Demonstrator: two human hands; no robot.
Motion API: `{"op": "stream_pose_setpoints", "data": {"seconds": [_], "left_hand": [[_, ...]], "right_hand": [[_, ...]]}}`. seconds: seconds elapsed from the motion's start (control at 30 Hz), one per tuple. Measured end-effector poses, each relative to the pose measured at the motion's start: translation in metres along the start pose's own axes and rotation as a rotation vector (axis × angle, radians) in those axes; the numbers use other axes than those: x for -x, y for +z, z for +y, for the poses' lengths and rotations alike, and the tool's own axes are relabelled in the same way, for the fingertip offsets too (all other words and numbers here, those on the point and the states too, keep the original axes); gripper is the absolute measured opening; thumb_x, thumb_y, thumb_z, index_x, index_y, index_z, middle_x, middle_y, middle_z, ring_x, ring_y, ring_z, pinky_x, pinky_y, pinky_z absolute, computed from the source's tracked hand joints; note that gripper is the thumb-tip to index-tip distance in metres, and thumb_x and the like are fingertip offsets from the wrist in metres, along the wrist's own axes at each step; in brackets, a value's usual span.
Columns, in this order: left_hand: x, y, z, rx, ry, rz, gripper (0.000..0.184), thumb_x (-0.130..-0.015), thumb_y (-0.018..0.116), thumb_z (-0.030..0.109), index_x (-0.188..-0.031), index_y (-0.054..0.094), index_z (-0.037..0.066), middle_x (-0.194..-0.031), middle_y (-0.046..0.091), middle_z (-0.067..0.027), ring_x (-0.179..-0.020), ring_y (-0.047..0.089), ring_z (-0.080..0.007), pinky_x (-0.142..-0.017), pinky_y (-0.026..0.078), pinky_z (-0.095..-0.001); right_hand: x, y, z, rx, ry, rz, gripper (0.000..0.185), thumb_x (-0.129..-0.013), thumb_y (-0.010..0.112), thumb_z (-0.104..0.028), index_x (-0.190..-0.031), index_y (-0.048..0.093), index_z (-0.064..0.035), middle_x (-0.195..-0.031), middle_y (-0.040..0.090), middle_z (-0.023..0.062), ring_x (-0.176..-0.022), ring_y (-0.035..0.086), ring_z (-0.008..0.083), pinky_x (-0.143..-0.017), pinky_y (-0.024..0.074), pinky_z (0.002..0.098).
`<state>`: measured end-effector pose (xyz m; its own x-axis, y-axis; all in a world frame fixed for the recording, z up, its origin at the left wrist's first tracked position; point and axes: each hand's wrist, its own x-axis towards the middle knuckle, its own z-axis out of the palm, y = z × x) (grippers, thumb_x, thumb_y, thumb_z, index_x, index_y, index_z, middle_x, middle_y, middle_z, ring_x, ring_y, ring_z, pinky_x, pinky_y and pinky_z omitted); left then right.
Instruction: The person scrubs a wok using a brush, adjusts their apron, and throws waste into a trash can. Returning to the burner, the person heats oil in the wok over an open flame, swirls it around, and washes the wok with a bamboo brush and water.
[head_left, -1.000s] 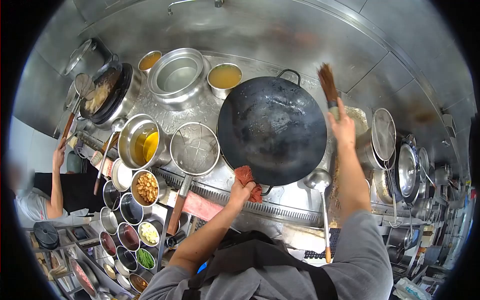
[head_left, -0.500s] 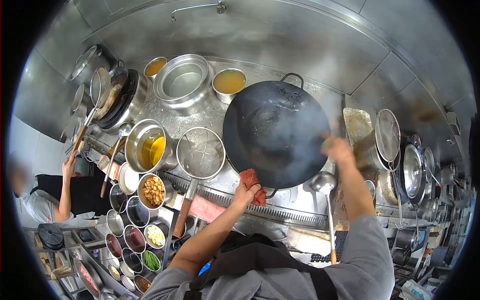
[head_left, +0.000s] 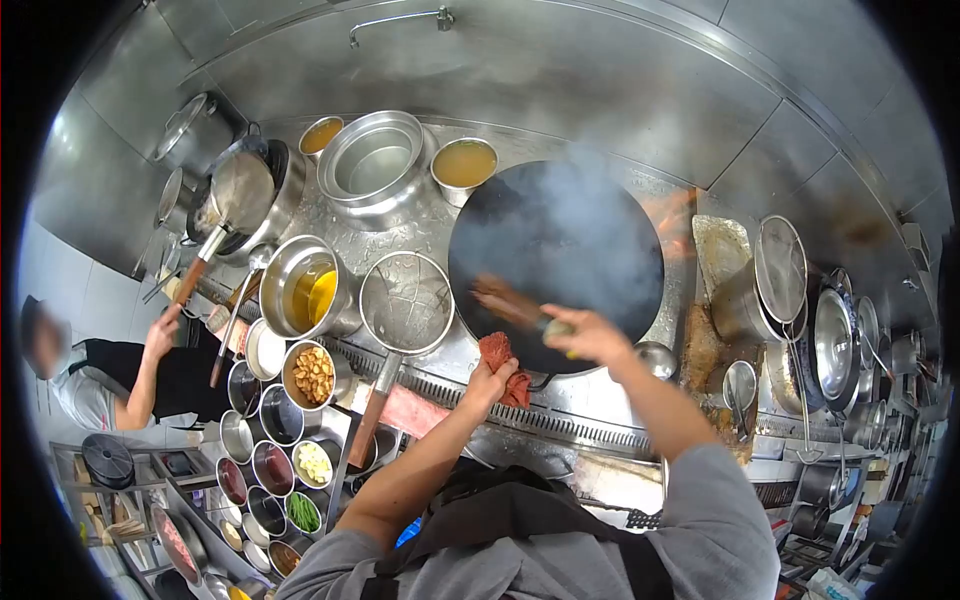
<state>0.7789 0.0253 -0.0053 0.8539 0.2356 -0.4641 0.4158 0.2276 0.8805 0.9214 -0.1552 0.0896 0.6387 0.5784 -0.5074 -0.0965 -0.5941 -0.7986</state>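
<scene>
A large black wok [head_left: 570,240] sits on the steel stove, with smoke rising out of it. My left hand [head_left: 486,388] is closed around a folded red cloth [head_left: 495,350] at the wok's near edge, where the near handle is mostly covered. In my right hand [head_left: 590,337] is a brown wok brush [head_left: 508,302], its bristle end blurred over the left part of the wok. A ladle [head_left: 656,360] lies to the right of the wok, its handle mostly behind my right forearm.
Left of the wok rests a wire strainer [head_left: 406,300] beside a pot of yellow oil [head_left: 312,292]. A large water pot [head_left: 372,160] stands behind. Flames [head_left: 672,215] show at the wok's right edge. At far left, another person's hand [head_left: 162,332] grips a strainer handle.
My right hand has swung the brush from the wok's right edge to its left part. Flames now show on the right. The other person's strainer has tilted lower over their wok.
</scene>
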Motion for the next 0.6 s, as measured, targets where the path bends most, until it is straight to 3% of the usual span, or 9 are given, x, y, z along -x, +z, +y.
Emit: {"op": "stream_pose_setpoints", "data": {"seconds": [0.03, 0.07, 0.1, 0.17, 0.27, 0.33, 0.4, 0.43, 0.6], "left_hand": [[0.003, 0.0, -0.001, 0.003, -0.001, 0.001, 0.028, -0.089, 0.057, 0.021, -0.106, 0.053, 0.0, -0.091, 0.062, -0.0067, -0.083, 0.06, -0.0148, -0.075, 0.047, -0.0277], [0.002, -0.002, 0.001, 0.01, -0.024, -0.027, 0.034, -0.089, 0.057, 0.026, -0.109, 0.053, -0.001, -0.095, 0.062, -0.0074, -0.086, 0.059, -0.016, -0.078, 0.047, -0.0287], [0.002, -0.004, 0.003, 0.017, -0.047, -0.053, 0.041, -0.089, 0.057, 0.031, -0.111, 0.054, -0.002, -0.099, 0.062, -0.0081, -0.089, 0.058, -0.0171, -0.08, 0.046, -0.0297], [0.017, -0.008, 0.023, 0.065, -0.104, -0.015, 0.041, -0.09, 0.056, 0.032, -0.111, 0.055, -0.002, -0.098, 0.062, -0.0074, -0.089, 0.057, -0.0164, -0.08, 0.046, -0.0292], [0.031, -0.02, 0.019, 0.144, -0.12, 0.081, 0.042, -0.09, 0.056, 0.034, -0.111, 0.055, -0.002, -0.097, 0.061, -0.0064, -0.087, 0.057, -0.0149, -0.078, 0.045, -0.0284], [0.037, -0.041, 0.002, 0.09, 0.015, 0.167, 0.04, -0.09, 0.056, 0.034, -0.109, 0.056, -0.002, -0.095, 0.061, -0.0048, -0.084, 0.056, -0.0129, -0.074, 0.046, -0.0282], [0.036, -0.083, -0.035, -0.307, 0.082, 0.18, 0.044, -0.081, 0.065, 0.032, -0.109, 0.053, 0.0, -0.095, 0.063, -0.0158, -0.088, 0.061, -0.0279, -0.075, 0.049, -0.0367], [0.04, -0.1, -0.04, -0.62, 0.121, 0.229, 0.048, -0.077, 0.069, 0.031, -0.109, 0.051, 0.0, -0.095, 0.064, -0.0206, -0.09, 0.063, -0.0345, -0.076, 0.049, -0.0403], [0.057, -0.15, -0.072, -0.864, 0.034, 0.214, 0.054, -0.067, 0.073, 0.028, -0.107, 0.049, 0.002, -0.094, 0.062, -0.0259, -0.093, 0.06, -0.0418, -0.079, 0.049, -0.0461]], "right_hand": [[0.001, -0.03, 0.005, 0.167, 0.098, 0.041, 0.059, -0.074, 0.064, -0.036, -0.13, 0.05, -0.0224, -0.113, 0.062, 0.0136, -0.1, 0.061, 0.0315, -0.086, 0.0495, 0.0362], [-0.033, -0.066, 0.054, 0.811, -0.1, 0.417, 0.051, -0.08, 0.057, -0.028, -0.13, 0.049, -0.0223, -0.104, 0.065, 0.0137, -0.088, 0.065, 0.0309, -0.078, 0.0524, 0.0369], [-0.022, -0.105, 0.034, 0.907, 0.165, 0.57, 0.05, -0.083, 0.054, -0.025, -0.132, 0.045, -0.0222, -0.098, 0.066, 0.0174, -0.079, 0.065, 0.0341, -0.072, 0.0531, 0.0404], [-0.009, -0.127, 0.007, 0.79, 0.138, 1.009, 0.053, -0.084, 0.056, -0.03, -0.135, 0.04, -0.0251, -0.092, 0.065, 0.0224, -0.076, 0.064, 0.0391, -0.069, 0.052, 0.0463], [-0.023, -0.107, -0.014, 0.652, -0.013, 1.215, 0.058, -0.083, 0.058, -0.037, -0.137, 0.038, -0.0259, -0.087, 0.064, 0.0245, -0.076, 0.062, 0.042, -0.066, 0.0509, 0.0493], [-0.052, -0.089, -0.005, 0.487, -0.055, 1.055, 0.064, -0.08, 0.062, -0.04, -0.137, 0.038, -0.0235, -0.09, 0.064, 0.0231, -0.084, 0.062, 0.0412, -0.076, 0.0499, 0.0472], [-0.087, -0.059, 0.004, -0.008, 0.107, 0.759, 0.067, -0.074, 0.068, -0.035, -0.135, 0.044, -0.0182, -0.115, 0.06, 0.0176, -0.105, 0.059, 0.0314, -0.091, 0.0451, 0.0368], [-0.097, -0.037, 0.015, -0.069, -0.014, 0.627, 0.069, -0.071, 0.07, -0.034, -0.133, 0.046, -0.0156, -0.122, 0.057, 0.0171, -0.11, 0.057, 0.028, -0.093, 0.0438, 0.034], [-0.008, 0.018, -0.013, 0.118, -0.135, 0.02, 0.071, -0.067, 0.07, -0.037, -0.133, 0.046, -0.0282, -0.108, 0.063, 0.0169, -0.098, 0.061, 0.0307, -0.089, 0.0449, 0.0359]]}}
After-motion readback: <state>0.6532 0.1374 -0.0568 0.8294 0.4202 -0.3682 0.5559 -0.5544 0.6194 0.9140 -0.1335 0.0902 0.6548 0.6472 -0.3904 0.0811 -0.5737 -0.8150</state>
